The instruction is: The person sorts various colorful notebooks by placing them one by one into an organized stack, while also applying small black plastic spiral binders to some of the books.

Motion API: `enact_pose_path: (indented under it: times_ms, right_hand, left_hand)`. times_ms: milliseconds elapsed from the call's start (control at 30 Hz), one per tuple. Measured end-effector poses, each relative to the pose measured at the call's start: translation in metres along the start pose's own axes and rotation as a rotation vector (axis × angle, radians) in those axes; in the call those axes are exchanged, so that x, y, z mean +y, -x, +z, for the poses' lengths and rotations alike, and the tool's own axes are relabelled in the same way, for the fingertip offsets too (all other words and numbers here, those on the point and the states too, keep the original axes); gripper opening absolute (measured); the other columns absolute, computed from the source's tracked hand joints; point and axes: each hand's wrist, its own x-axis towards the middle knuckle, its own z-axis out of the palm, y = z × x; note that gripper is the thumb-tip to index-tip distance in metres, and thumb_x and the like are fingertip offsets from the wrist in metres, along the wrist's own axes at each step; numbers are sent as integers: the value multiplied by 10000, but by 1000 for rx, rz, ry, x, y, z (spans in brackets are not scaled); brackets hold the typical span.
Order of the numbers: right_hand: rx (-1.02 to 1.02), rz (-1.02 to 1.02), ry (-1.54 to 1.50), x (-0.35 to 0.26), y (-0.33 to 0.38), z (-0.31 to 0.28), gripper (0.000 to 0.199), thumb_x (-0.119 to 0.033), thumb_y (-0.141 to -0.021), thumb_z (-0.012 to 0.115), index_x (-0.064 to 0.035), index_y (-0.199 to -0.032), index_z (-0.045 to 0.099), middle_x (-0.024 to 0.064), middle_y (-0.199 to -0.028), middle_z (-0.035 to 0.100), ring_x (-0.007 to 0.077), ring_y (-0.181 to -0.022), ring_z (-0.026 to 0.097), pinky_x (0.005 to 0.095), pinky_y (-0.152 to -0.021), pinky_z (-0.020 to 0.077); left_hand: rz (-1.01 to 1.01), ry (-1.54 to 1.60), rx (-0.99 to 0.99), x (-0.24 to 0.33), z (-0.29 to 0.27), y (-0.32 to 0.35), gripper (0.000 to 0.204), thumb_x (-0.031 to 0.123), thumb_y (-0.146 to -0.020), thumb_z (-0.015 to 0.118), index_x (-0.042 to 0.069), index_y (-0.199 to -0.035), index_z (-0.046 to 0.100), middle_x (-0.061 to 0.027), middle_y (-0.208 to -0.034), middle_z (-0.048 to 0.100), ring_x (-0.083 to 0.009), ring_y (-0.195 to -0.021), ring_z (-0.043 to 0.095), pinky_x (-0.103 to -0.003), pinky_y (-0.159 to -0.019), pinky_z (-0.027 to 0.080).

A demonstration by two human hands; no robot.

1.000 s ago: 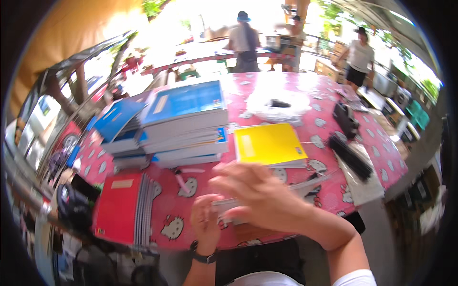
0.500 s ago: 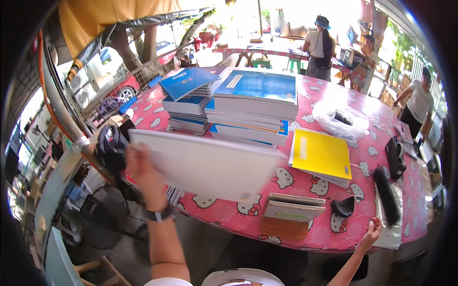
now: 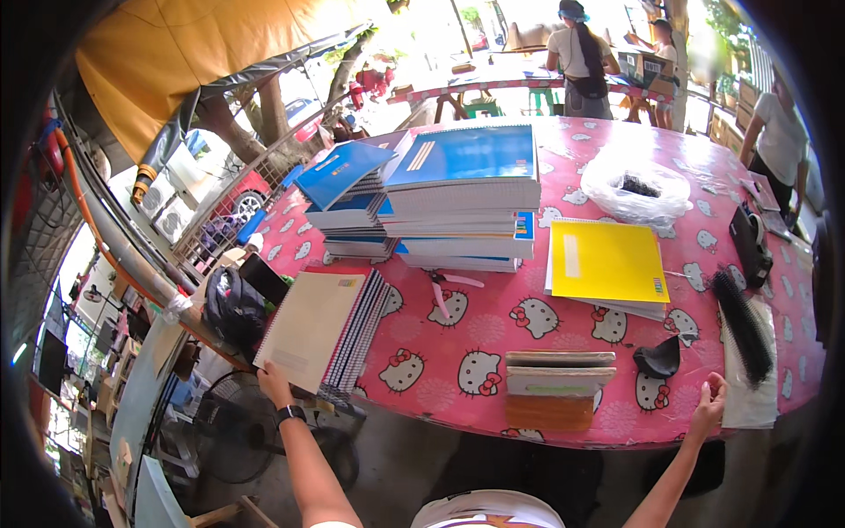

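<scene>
Notebook stack (image 3: pixel 324 333) at left hand (image 3: pixel 275 383)

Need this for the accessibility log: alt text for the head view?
A person's left hand rests on a stack of spiral notebooks at the edge of a pink table; the right hand touches the edge beside black binding combs.

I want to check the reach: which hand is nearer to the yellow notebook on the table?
Right. The right hand rests at the table edge, below and a little right of the yellow notebook. The left hand is far to its left, at the tan-covered spiral notebook stack.
</scene>
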Motion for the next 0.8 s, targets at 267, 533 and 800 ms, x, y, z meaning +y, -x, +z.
enact_pose_path:
  times_ms: [267, 533, 800]
  right_hand:
    - [-30, -9, 103, -18, 3, 1, 190, -46, -855, 539, -9, -1035, 586, 55, -951, 587, 155, -866, 548, 286, -806, 437]
    - [-44, -9, 117, -47, 10, 25, 182, -23, -803, 568, -13, -983, 593, 72, -887, 581, 179, -789, 555, 295, -741, 454]
    - [-12, -25, 163, -69, 11, 9, 238, -117, -787, 639, -23, -1003, 603, 109, -1045, 580, 233, -960, 548, 366, -852, 434]
  left_hand:
    - [253, -222, 23, -6, 27, -8, 447, 318, -889, 480, -103, -1028, 541, -291, -1102, 537, -469, -976, 488, -499, -869, 383]
    - [604, -755, 72, -59, 7, -77, 245, 202, -889, 439, 70, -1015, 603, -225, -890, 587, -404, -826, 564, -506, -732, 423]
    - [774, 229, 68, 160, 34, 98, 354, 204, -923, 530, -16, -1200, 516, -189, -1177, 522, -290, -1071, 513, -372, -859, 453]
